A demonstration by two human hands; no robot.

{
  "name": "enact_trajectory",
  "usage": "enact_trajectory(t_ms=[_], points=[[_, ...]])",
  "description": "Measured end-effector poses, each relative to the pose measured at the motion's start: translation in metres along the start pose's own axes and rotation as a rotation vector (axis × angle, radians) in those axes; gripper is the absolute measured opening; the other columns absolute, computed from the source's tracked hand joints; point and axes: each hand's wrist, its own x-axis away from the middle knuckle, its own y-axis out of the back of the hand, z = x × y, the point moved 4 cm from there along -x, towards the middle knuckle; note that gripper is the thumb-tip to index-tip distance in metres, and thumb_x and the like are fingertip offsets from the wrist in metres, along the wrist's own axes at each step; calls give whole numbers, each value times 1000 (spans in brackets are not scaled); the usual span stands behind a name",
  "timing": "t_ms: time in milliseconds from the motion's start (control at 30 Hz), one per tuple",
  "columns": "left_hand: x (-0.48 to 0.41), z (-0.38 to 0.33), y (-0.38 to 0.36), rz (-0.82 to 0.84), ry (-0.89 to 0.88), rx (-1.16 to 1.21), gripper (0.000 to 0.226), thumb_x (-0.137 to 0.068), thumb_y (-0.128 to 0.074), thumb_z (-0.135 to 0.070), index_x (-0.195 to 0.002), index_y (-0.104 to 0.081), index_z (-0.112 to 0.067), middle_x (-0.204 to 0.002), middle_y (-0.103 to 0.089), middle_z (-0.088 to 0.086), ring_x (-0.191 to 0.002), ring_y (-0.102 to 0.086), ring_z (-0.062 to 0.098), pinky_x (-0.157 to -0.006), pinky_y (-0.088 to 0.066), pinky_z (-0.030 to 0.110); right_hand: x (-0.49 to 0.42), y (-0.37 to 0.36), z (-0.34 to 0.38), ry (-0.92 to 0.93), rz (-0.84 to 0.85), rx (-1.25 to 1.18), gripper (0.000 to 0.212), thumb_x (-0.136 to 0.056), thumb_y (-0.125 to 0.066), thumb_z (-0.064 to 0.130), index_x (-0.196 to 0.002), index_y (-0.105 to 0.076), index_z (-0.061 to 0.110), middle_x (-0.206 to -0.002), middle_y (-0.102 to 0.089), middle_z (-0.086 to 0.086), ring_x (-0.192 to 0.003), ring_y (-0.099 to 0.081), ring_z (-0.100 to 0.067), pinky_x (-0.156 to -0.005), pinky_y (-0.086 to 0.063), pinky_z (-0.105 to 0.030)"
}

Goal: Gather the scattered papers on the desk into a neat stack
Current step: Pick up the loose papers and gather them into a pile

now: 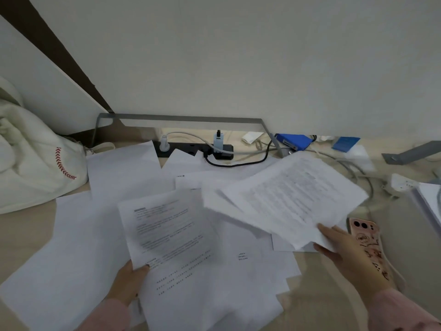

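- Papers (pixel 78 247) are lying scattered over the desk (pixel 329 297), overlapping at odd angles, several showing blank faces.
- Left hand (pixel 128 280) is pinching the near corner of a printed sheet (pixel 167 232), thumb curled on top, and appears to be holding it slightly lifted above the loose sheets below.
- Right hand (pixel 346 256) is gripping a bundle of sheets (pixel 286 199) at its near edge, thumb on the top page and fingers underneath. The bundle is fanning out unevenly and hanging raised over the right part of the spread.
- Pink-cased phone (pixel 365 237) is lying face down just beside the right hand, partly behind it.
- Black power strip (pixel 191 149) is sitting along the back of the desk with plugs and cables in it, a few paper corners overlapping it.
- White cloth bag (pixel 35 163) with red stitching is resting at the left, touching the papers' edge.
- Blue box (pixel 293 140) is lying near the wall, behind the bundle.
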Motion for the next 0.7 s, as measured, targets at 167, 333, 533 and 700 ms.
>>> enact_trajectory(t_ms=[167, 333, 533, 700], points=[[7, -2, 0, 125, 1, 28, 28, -92, -51, -4, -119, -52, -12, -112, -60, 13, -88, -55, 25, -70, -46, 30, 7, -29, -22, -176, 214, 340, 20, -86, -60, 12, -103, -67, 5, -94, -76, -9, -86, -72, -26, -77, -57, -35], [12, -1, 5, 208, 61, 68, 26, -90, -56, -7, -114, -54, -16, -86, -63, 0, -76, -59, 19, -54, -48, 26, 2, -56, -21, -88, 272, 878, 14, -91, -55, 14, -82, -62, 6, -90, -69, -8, -80, -64, -23, -76, -52, -33], [14, -3, -8, 277, 22, 83, 38, -91, -53, -3, -128, -50, -8, -112, -59, 11, -86, -56, 20, -61, -48, 24, -1, -117, -22, 121, 381, 1227, 24, -93, -51, 21, -76, -56, 5, -82, -63, -10, -71, -54, -16, -67, -43, -27], [14, 6, -22, 338, -62, 58, 32, -81, -63, 5, -101, -59, -19, -105, -62, 6, -82, -59, 8, -65, -51, 16, 15, -166, -35, 452, 388, 1196, 29, -98, -42, 24, -106, -62, 5, -104, -59, 0, -98, -55, -16, -81, -37, -22]])
